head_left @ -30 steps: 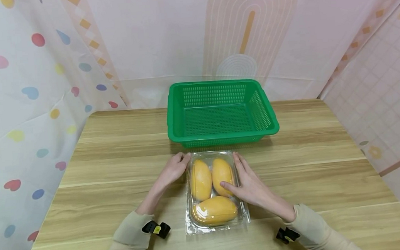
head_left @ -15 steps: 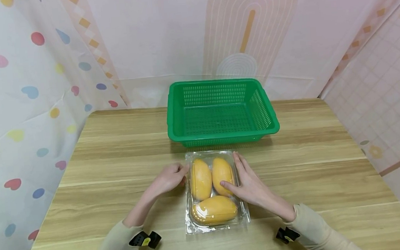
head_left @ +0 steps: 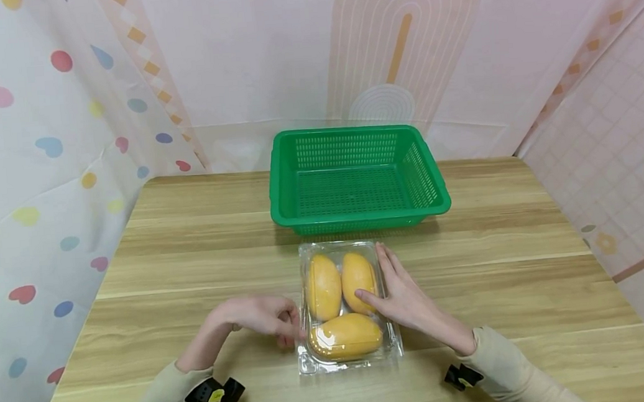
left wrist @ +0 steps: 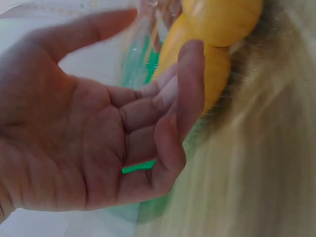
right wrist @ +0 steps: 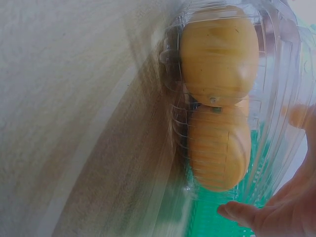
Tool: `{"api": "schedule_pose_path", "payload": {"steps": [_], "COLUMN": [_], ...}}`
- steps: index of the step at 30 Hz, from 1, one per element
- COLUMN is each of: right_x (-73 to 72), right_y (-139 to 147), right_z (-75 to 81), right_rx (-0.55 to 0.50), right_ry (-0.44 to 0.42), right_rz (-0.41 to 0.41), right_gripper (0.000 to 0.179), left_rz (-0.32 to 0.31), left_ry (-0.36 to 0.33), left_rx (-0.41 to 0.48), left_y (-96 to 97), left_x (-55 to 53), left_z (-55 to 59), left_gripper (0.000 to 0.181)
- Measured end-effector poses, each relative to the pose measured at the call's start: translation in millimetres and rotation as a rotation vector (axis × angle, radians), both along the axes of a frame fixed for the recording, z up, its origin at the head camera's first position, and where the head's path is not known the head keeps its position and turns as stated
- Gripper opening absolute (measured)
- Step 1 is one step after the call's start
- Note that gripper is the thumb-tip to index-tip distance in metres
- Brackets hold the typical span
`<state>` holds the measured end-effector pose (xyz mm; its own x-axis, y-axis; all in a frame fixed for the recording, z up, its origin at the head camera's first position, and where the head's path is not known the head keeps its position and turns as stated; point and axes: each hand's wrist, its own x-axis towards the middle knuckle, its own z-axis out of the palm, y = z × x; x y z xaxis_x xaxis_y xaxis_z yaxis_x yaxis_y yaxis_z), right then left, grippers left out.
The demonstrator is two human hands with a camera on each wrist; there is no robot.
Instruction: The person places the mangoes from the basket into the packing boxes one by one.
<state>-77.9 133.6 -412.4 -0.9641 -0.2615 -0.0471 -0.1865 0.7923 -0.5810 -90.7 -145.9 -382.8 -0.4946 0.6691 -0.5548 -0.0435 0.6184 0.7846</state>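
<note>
A clear plastic clamshell box (head_left: 342, 368) lies on the table, with three yellow mangoes (head_left: 346, 336) visible inside it. My left hand (head_left: 263, 315) is at the box's near left side, blurred by motion, its fingers loosely bent. The left wrist view shows nothing in its palm (left wrist: 54, 138); the mangoes (left wrist: 222, 22) lie beyond the fingers. Along the right side of the box rests my right hand (head_left: 404, 298), thumb on the lid and straight fingers at the far right edge. In the right wrist view, the box wall (right wrist: 271, 74) stands beside that hand.
A green plastic basket (head_left: 362, 217) with slotted walls stands just behind the box. The wooden table (head_left: 191, 254) extends to both sides. Patterned cloth (head_left: 246, 75) hangs at the back and sides.
My left hand has moved from the box's far left corner down along its left side toward the near left corner. The right hand and the box have stayed in place.
</note>
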Motion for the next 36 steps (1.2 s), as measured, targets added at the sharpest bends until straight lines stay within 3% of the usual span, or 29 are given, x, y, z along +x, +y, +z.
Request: {"api": "schedule_pose_path", "payload": {"steps": [4, 8, 17, 20, 24, 29, 36], "right_x": [-0.6, -0.5, -0.9, -0.7, -0.4, 0.1, -0.4], "right_y": [0, 0, 1, 2, 1, 1, 1], "right_z": [-0.6, -1.0, -1.5, -1.9, -1.6, -0.5, -1.1], "right_rx": [0.005, 0.004, -0.008, -0.006, -0.005, -0.003, -0.005], "right_ry": [0.005, 0.005, 0.001, 0.004, 0.005, 0.006, 0.001], "right_rz": [0.001, 0.004, 0.004, 0.003, 0.003, 0.006, 0.007], "right_gripper": [0.098, 0.099, 0.098, 0.098, 0.097, 0.097, 0.097], "left_rz": [-0.063, -0.116, -0.174, -0.162, -0.102, -0.005, 0.041], "left_ry": [-0.108, -0.170, -0.334, -0.386, -0.424, -0.450, -0.475], "left_rx": [0.024, 0.014, -0.002, 0.004, 0.027, 0.075, 0.138], "left_y": [1.3, 3.9, 6.5, 7.5, 9.0, 8.3, 8.6], "left_x": [3.2, 5.0, 4.0, 6.0, 11.4, 17.4, 20.4], "left_z": [-7.8, -15.1, -24.8, -27.7, -30.4, -33.5, -34.4], "left_gripper": [0.019, 0.020, 0.034, 0.038, 0.039, 0.036, 0.039]}}
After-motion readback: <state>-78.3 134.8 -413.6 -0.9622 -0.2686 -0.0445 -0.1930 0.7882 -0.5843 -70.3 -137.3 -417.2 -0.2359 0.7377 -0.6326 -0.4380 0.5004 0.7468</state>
